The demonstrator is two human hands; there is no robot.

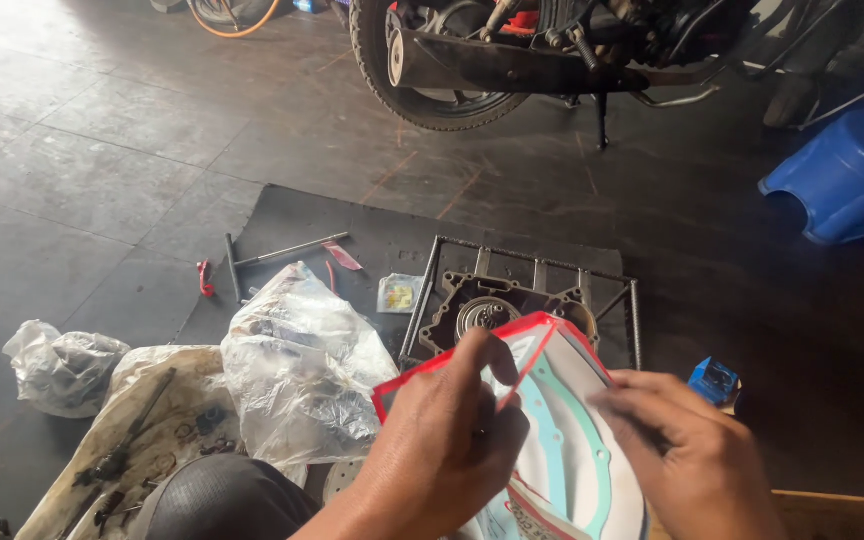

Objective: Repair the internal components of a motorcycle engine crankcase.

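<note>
1. The left hand (447,450) reaches up from the lower edge of the view, back of the hand toward the camera, thumb and fingers pinched on the red-edged mouth of a clear gasket packet (542,420).
2. The right hand (687,450) comes in from the lower right, fingers bent and closed on the packet's right side, spreading it.
3. The packet sits between both hands, just in front of the engine case (487,305); inside it shows a pale teal gasket (592,470) on white backing.
4. The engine case lies in a metal rod frame (427,290) on a dark rubber mat (302,215).
5. Left of the engine case: a small clear sachet with a yellow patch (399,293), then a crumpled clear plastic bag (297,365), and farther left a smaller bag (57,365).
6. Right of the engine case, a small blue box (715,380) stands on the floor; farther right and beyond, a blue plastic stool (847,175).
7. Beyond the engine case stands a motorcycle (512,55).
</note>
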